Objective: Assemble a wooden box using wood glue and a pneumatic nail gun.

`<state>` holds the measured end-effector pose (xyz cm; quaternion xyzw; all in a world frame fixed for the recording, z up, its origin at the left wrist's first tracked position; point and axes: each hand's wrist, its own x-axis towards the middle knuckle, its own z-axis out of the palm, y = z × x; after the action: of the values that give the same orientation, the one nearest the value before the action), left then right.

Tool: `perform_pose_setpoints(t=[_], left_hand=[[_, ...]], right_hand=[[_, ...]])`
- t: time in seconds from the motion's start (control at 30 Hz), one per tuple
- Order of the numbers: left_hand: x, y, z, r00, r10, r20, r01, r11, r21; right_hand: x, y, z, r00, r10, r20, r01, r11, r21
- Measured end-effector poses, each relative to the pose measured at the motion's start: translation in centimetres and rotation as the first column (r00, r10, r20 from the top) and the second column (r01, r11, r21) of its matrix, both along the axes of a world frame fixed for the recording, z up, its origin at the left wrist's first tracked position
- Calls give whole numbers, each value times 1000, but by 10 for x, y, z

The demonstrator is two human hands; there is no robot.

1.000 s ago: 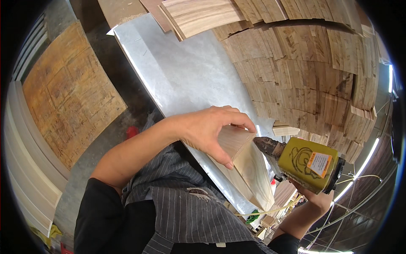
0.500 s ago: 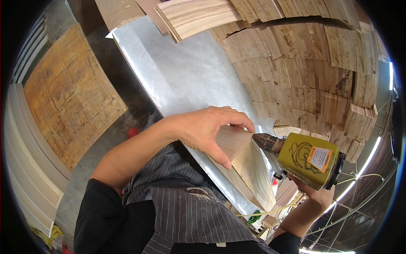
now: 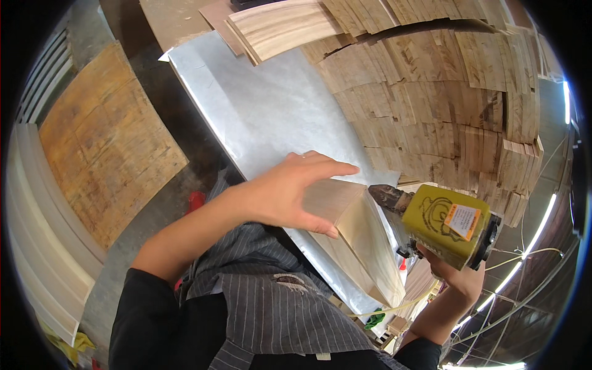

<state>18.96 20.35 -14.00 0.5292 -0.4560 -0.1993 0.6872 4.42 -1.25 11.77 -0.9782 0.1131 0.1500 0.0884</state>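
A pale wooden box [image 3: 371, 246] of joined boards stands on the silvery metal-topped bench [image 3: 265, 98] in front of me. My left hand [image 3: 293, 191] spans the near end of the box, thumb stretched along one side and fingers reaching toward the other. Its fingers are apart and fairly straight, not wrapped round the boards. My right hand [image 3: 453, 268] is closed round the grip of an olive-green nail gun [image 3: 447, 225], partly hidden behind the tool's body. The gun's dark nose points at the box's corner, with a small gap visible between them.
Tall stacks of cut boards [image 3: 431, 92] line the bench's far right side. Flat wooden panels [image 3: 283, 28] lie at its far end. To the left are a worn plywood sheet [image 3: 111, 148] and pale long boards [image 3: 55, 234]. A yellow hose [image 3: 401, 309] runs below the gun.
My left fingers have straightened and loosened from the box's end, the hand shifting slightly left. The nail gun has moved slightly up and its nose now sits apart from the corner.
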Motion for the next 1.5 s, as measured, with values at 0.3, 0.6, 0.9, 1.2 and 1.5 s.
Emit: perform_pose_setpoints(t=[0.3, 0.6, 0.9, 1.2, 1.5], left_hand=[[-67, 6, 6, 693, 679, 240, -647, 734, -206], [-76, 12, 14, 640, 752, 159, -715, 659, -233], [-67, 48, 5, 592, 796, 126, -780, 605, -158], [-39, 78, 86, 995, -95, 13, 96, 979, -181], [-33, 71, 245, 272, -775, 571, 939, 343, 19]], right_hand=[[-38, 11, 8, 996, -85, 2, 81, 948, 307], [-74, -34, 12, 992, 59, -115, -34, 979, 201], [-45, 8, 0, 998, 60, 0, -60, 996, 67], [-104, -13, 24, 790, -516, 330, 556, 831, -32], [-384, -141, -58, 181, -886, 427, 963, 248, 108]])
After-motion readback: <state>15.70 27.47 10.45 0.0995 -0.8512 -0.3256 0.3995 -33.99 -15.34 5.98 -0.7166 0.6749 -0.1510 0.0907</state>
